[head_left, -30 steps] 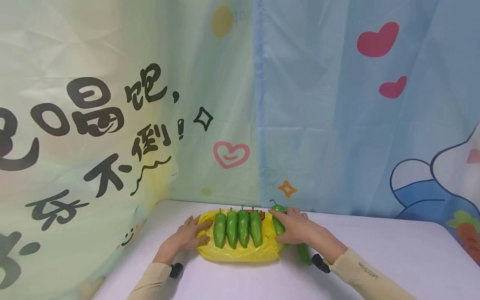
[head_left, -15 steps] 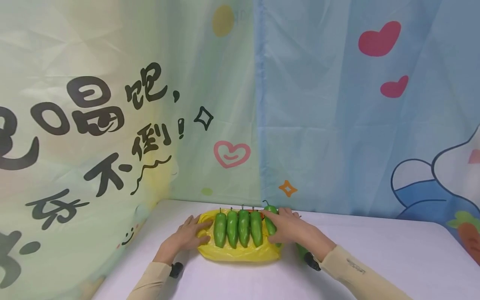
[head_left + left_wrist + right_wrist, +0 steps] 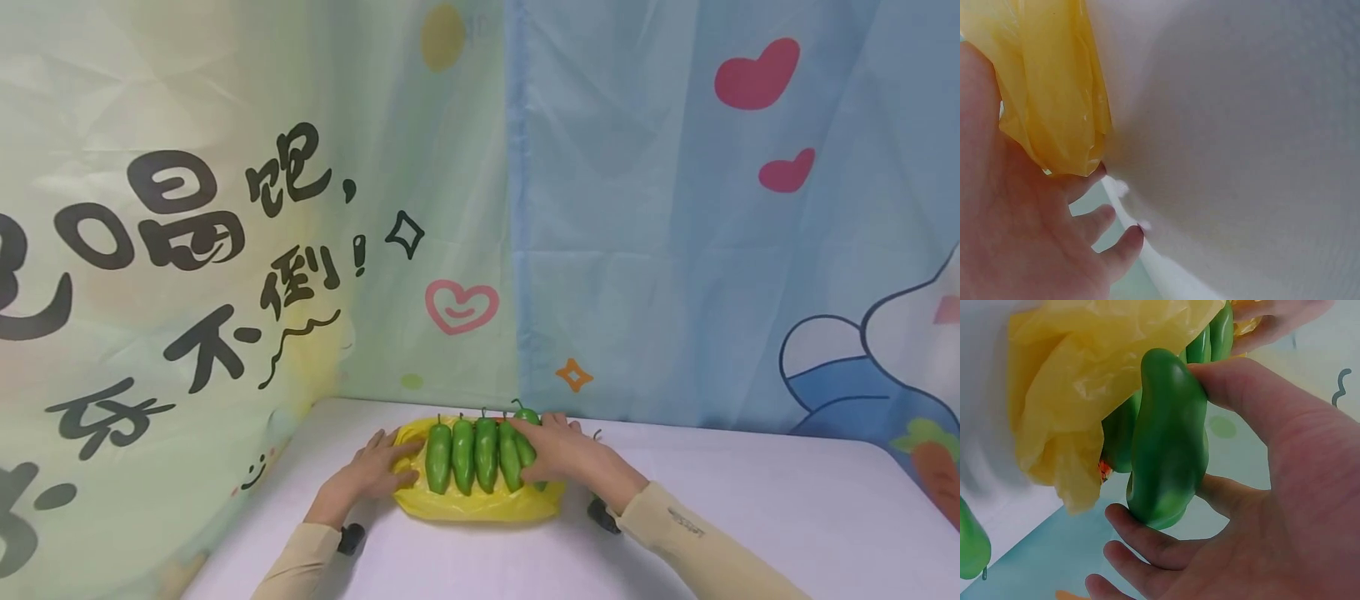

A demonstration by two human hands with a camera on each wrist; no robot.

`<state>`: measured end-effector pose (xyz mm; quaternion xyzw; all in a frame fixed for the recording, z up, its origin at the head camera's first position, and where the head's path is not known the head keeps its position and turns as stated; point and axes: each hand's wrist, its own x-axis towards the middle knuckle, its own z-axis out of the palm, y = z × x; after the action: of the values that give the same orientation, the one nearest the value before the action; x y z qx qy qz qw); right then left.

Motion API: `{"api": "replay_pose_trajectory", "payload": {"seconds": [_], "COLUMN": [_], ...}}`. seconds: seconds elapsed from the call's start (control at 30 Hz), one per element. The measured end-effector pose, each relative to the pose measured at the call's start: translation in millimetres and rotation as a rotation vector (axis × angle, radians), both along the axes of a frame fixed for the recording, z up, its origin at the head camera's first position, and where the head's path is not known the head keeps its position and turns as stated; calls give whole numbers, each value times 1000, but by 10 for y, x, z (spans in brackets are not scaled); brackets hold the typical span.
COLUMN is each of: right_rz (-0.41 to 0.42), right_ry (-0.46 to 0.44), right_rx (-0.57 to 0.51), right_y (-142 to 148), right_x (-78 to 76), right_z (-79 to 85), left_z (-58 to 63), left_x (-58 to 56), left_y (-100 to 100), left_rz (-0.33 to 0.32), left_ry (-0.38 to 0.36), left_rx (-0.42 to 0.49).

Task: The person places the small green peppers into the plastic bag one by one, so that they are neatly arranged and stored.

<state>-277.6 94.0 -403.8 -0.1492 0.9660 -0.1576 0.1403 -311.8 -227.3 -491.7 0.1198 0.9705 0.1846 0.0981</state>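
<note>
My right hand pinches a green pepper between thumb and fingers. Its top with a curved stem shows above the hand in the head view. Several more green peppers lie side by side, stems away from me, on a yellow plastic bag. The held pepper is right against the right end of this row, over the bag. At the bag's left end rests my left hand, fingers spread. In the left wrist view the bag's end lies against this hand, hiding the thumb tip.
Another green pepper lies on the white table, to the right of the bag and mostly hidden by my right wrist in the head view. Printed curtains stand directly behind the table and along its left side.
My right hand has moved left with the pepper, from the bag's right edge to beside the row. My left hand has stayed at the bag's left end.
</note>
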Motion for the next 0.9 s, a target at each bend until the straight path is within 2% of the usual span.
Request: {"api": "replay_pose_trajectory", "payload": {"seconds": [0.23,0.63,0.9], "right_rz": [47,57,49], "right_ry": [-3,-23,-31], "right_rx": [-18,-7,-45], "right_y": [-100,-232,-305], "right_x": [-29,-109,-155], "right_z": [3,-56,-64], "left_z": [14,-2,22], "left_x": [12,7,4], "left_y": [-4,-14,-11], "left_rz": [5,-2,-4], "left_ry": [-8,-12,-1], "left_rx": [2,11,9]}}
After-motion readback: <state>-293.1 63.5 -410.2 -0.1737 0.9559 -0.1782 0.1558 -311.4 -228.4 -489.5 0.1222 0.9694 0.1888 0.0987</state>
